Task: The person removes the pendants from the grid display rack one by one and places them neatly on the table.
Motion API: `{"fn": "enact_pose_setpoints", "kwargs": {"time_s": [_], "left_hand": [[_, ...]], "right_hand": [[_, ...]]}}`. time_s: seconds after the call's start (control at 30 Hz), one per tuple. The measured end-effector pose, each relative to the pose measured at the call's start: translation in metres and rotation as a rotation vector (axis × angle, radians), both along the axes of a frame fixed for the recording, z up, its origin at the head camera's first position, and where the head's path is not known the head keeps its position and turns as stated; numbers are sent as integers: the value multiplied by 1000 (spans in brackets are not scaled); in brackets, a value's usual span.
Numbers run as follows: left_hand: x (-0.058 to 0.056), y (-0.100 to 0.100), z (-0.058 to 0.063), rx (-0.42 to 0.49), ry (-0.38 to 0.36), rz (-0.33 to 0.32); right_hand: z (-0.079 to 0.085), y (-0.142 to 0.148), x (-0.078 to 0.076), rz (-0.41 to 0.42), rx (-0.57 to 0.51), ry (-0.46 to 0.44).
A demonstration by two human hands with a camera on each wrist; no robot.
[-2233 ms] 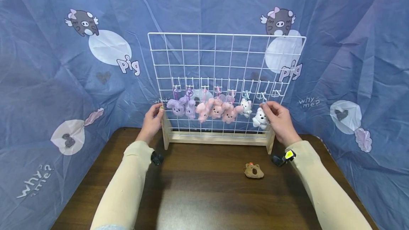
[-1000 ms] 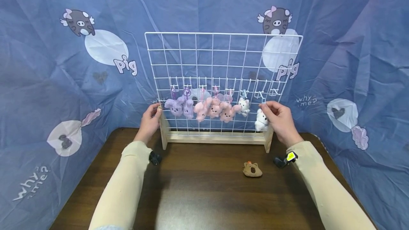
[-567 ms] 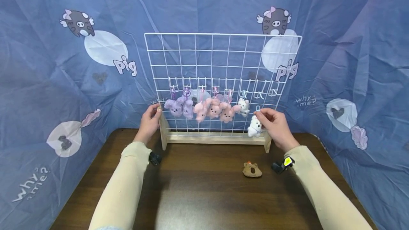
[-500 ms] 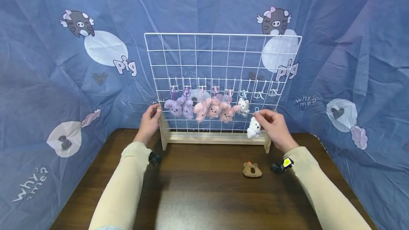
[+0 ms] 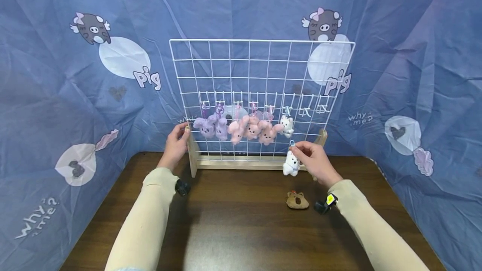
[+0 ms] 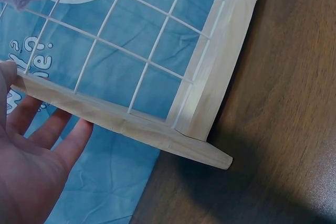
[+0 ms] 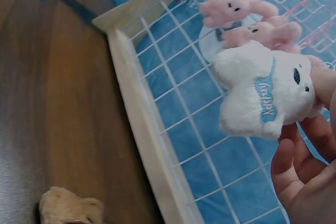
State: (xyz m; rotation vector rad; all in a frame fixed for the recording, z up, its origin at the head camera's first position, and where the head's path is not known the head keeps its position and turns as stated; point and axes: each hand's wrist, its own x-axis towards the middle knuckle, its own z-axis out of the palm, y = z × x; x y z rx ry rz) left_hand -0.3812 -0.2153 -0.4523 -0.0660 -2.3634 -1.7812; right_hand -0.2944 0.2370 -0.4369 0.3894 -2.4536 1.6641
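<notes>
My right hand [image 5: 315, 161] pinches a white plush bear keychain [image 5: 291, 164] near its head, with the light-blue clasp [image 5: 292, 143] sticking up above the fingers. In the right wrist view the bear [image 7: 262, 90] wears a blue lettered scarf and is held in front of the white grid. My left hand [image 5: 176, 143] grips the left wooden post [image 6: 121, 119] of the wire display rack [image 5: 248, 40], thumb in front and fingers behind. On the rack's hooks hang purple bunnies [image 5: 206, 127], pink bunnies [image 5: 268, 133] and another white plush [image 5: 287, 126].
Two bare hooks [image 5: 304, 111] are at the right end of the row. A brown plush [image 5: 297, 200] lies on the dark wooden table [image 5: 241, 229], in front of the rack and below the right hand. Blue printed cloth [image 5: 211, 3] surrounds the table.
The right hand has taken the white bear keychain off its hook and carried it down and left, toward the front of the rack. The left hand stays on the post.
</notes>
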Motion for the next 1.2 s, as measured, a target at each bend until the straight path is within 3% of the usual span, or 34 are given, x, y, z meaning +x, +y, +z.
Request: {"fn": "enact_pose_setpoints", "kwargs": {"time_s": [0.73,1.2], "left_hand": [[-1,-2,-1,7,-24,-5],[0,-1,1,0,-31,-4]], "right_hand": [[-47,-24,3,117,115,50],[-77,-33,6,179,281,15]]}}
